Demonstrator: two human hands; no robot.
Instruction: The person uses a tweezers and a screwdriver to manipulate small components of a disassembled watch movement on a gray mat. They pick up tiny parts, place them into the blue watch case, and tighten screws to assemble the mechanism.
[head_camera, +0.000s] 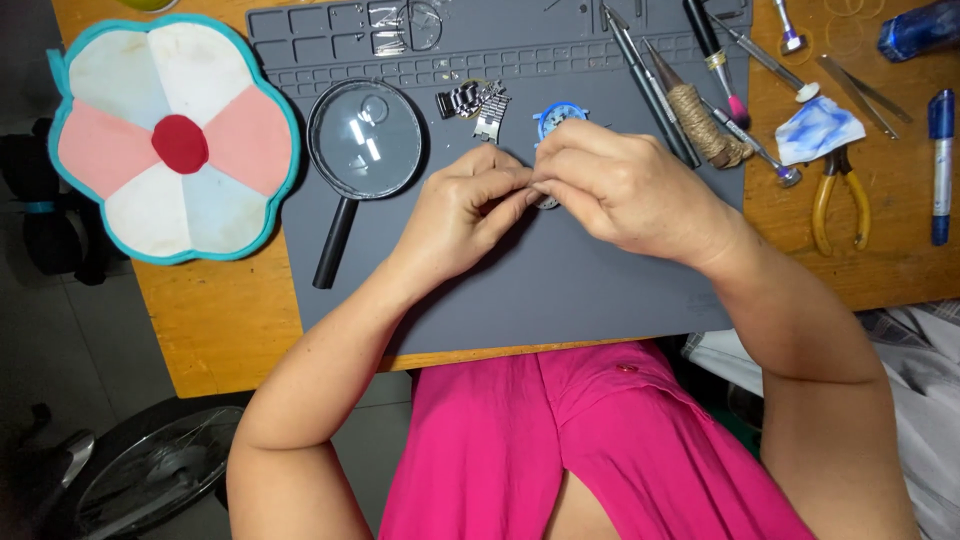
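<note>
Left hand (468, 205) & right hand (610, 185) meet fingertip to fingertip over the grey silicone work mat (560, 290), both pinched on a small round metal part (546, 202) that barely shows between them; can't tell exactly what it is, mostly hidden by fingers. Just beyond the right hand's knuckles sits a light-blue round plastic holder (558, 115), partly covered. Just beyond the left hand's fingers lies a folded silver metal link watch bracelet (474, 102). Further to the left hand's outer side, a black-handled round magnifying glass (362, 150) lies flat on the mat, and well past it a flower-shaped fabric pad w/ teal edge & red centre (175, 140) on the wooden table (215, 320). Beyond the right hand, a twine-wrapped pointed tool (700, 118) & slim dark screwdrivers (645, 75); off the mat to its outer side, yellow-handled pliers (838, 200), a crumpled blue-white cloth (818, 128), a blue marker pen (940, 165).
</note>
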